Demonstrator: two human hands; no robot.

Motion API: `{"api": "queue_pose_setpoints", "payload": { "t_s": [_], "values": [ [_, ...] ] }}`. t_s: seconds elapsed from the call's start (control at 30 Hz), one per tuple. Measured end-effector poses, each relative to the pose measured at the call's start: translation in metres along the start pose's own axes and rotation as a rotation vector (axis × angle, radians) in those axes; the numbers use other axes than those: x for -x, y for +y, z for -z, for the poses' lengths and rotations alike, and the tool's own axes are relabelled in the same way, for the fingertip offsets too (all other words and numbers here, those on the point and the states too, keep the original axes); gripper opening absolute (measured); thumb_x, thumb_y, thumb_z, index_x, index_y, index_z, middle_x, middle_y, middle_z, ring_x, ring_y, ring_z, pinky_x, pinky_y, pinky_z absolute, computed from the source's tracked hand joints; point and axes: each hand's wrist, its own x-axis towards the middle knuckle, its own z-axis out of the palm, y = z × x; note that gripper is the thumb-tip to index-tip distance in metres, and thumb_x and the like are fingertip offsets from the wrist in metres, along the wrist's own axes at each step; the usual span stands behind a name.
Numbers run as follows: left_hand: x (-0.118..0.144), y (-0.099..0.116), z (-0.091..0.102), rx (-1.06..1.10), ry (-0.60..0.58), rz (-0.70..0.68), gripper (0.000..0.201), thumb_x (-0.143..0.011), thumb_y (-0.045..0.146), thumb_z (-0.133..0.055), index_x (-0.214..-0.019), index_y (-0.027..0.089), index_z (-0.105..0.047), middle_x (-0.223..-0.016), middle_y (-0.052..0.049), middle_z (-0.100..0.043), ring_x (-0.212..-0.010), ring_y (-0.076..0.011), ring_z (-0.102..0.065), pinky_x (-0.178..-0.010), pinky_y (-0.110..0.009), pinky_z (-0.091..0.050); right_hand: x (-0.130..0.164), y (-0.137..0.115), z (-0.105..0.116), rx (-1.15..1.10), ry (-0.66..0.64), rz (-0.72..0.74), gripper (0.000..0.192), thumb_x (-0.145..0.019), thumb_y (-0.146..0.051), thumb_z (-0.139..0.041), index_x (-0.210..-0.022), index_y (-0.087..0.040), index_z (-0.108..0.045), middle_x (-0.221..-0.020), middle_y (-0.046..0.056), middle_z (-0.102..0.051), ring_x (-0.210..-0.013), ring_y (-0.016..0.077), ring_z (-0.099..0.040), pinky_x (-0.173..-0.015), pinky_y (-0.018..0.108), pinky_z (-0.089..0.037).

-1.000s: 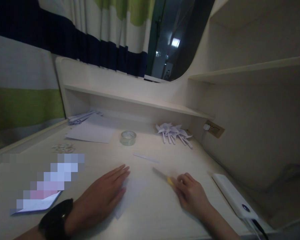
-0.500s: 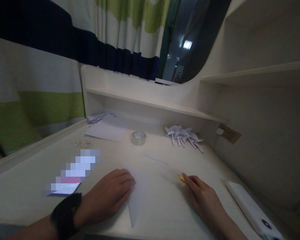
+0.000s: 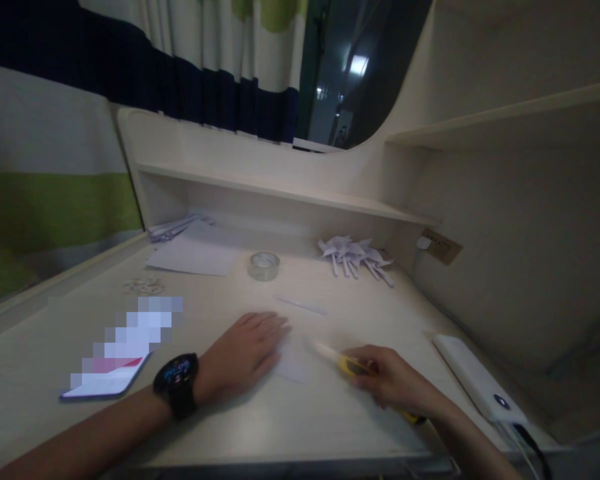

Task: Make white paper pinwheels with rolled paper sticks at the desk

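Observation:
My left hand (image 3: 245, 353), with a black watch (image 3: 177, 385) on the wrist, lies flat on a white sheet of paper (image 3: 293, 360) on the pale desk (image 3: 260, 427). My right hand (image 3: 393, 385) grips a yellow utility knife (image 3: 343, 361) whose blade end points left onto the paper, close to my left fingertips. A thin white paper strip (image 3: 300, 305) lies just beyond both hands.
A roll of clear tape (image 3: 263, 266) and a heap of folded paper pinwheels (image 3: 355, 257) sit further back. White sheets (image 3: 193, 253) lie at the back left, a phone (image 3: 111, 373) at the left, a white power bank (image 3: 477, 387) at the right. A low shelf (image 3: 280, 197) runs behind.
My right hand has closed around the yellow knife and brought its blade onto the paper. My left hand has shifted forward and flattened on the sheet. The view has swung.

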Motion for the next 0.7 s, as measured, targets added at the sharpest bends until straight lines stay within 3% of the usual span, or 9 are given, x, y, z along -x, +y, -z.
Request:
{"api": "queue_pose_setpoints", "payload": {
  "t_s": [0.1, 0.33, 0.5, 0.7],
  "values": [
    [-0.001, -0.010, -0.008, 0.041, -0.073, -0.020, 0.045, -0.098, 0.035, -0.028, -0.143, 0.026, -0.032, -0.148, -0.003, -0.037, -0.138, -0.0245, -0.024, -0.112, -0.049, -0.018, -0.001, -0.005, -0.002, 0.150, 0.106, 0.124, 0.021, -0.081, -0.025, -0.060, -0.101, -0.020, -0.067, -0.085, 0.003, -0.067, -0.067, 0.0135, -0.058, -0.059, 0.023, -0.046],
    [0.005, -0.015, -0.020, 0.087, -0.098, 0.079, 0.047, -0.099, 0.039, -0.026, -0.143, 0.024, -0.034, -0.148, -0.005, -0.036, -0.138, -0.0220, -0.025, -0.113, -0.046, -0.018, -0.001, -0.018, -0.013, 0.359, 0.214, 0.157, 0.011, -0.082, -0.023, -0.059, -0.091, -0.018, -0.063, -0.084, 0.004, -0.066, -0.073, 0.0155, -0.058, -0.064, 0.024, -0.043],
    [0.005, -0.012, -0.018, 0.100, -0.085, 0.087, 0.049, -0.099, 0.043, -0.028, -0.142, 0.022, -0.035, -0.148, -0.006, -0.037, -0.138, -0.0233, -0.026, -0.113, -0.045, -0.019, -0.001, -0.024, -0.022, 0.495, 0.189, 0.207, 0.009, -0.084, -0.022, -0.056, -0.080, -0.018, -0.063, -0.078, 0.003, -0.063, -0.068, 0.0146, -0.055, -0.062, 0.024, -0.039],
    [0.005, -0.013, -0.020, 0.075, -0.094, 0.084, 0.051, -0.098, 0.046, -0.029, -0.143, 0.022, -0.034, -0.149, -0.007, -0.035, -0.138, -0.0252, -0.025, -0.113, -0.047, -0.018, -0.005, -0.024, -0.026, 0.466, 0.198, 0.289, 0.010, -0.084, -0.018, -0.056, -0.087, -0.018, -0.065, -0.081, 0.004, -0.063, -0.076, 0.0161, -0.056, -0.069, 0.026, -0.041]
  ]
}}
